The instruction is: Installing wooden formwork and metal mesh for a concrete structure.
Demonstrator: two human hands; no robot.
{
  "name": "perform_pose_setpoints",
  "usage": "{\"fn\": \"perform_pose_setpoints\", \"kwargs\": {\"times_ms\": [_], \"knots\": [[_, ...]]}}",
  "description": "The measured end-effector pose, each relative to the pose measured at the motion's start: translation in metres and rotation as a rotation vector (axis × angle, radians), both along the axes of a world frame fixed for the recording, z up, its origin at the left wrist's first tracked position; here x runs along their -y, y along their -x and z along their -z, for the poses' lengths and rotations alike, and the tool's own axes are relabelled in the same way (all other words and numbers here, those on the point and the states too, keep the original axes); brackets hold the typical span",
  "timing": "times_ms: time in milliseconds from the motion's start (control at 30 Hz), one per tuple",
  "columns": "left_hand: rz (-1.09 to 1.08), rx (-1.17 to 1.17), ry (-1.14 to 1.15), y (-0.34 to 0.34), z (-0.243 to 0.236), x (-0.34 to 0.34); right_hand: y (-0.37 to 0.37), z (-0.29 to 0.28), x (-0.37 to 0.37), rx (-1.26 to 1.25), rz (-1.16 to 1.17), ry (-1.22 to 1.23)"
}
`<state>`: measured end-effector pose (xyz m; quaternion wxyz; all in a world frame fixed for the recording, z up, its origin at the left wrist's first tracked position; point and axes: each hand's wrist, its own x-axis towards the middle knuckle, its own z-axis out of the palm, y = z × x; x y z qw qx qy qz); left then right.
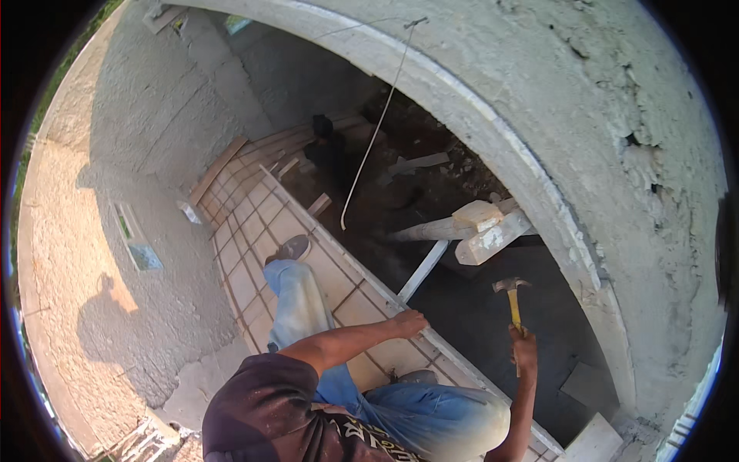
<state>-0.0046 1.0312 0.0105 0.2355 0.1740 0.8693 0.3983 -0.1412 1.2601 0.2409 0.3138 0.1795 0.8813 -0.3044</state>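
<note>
My right hand (pixel 524 348) is wrapped round the yellow handle of a claw hammer (pixel 515 306), raised over the dark opening with its metal head up. My left hand (pixel 409 323) is closed at the long edge board (pixel 360 268) of the formwork; what its fingers hold, if anything, is hidden. Under my legs lies a sloping wooden deck (pixel 269 208) crossed by a grid of steel rebar. My bent knee is beside my right arm, and my other leg stretches up the deck. A pale strut (pixel 423 272) meets the edge board just beyond my left hand.
A curved concrete wall (pixel 616 138) bounds the opening on the right. Wooden props and a block (pixel 493 237) jut from it. A cord (pixel 375 131) hangs over the drop. Another person (pixel 327 150) is below, in shadow. A rough plastered wall (pixel 154 231) stands left.
</note>
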Motion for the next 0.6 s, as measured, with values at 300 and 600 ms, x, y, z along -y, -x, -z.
{"fn": "perform_pose_setpoints", "kwargs": {"times_ms": [300,600], "knots": [[0.240,0.077,-0.072,-0.008,-0.191,0.093,-0.144,-0.119,-0.004,-0.299,0.588,0.197],[0.227,-0.354,-0.594,0.044,-0.512,0.233,-0.266,-0.239,0.139,-0.924,1.306,0.313]]}}
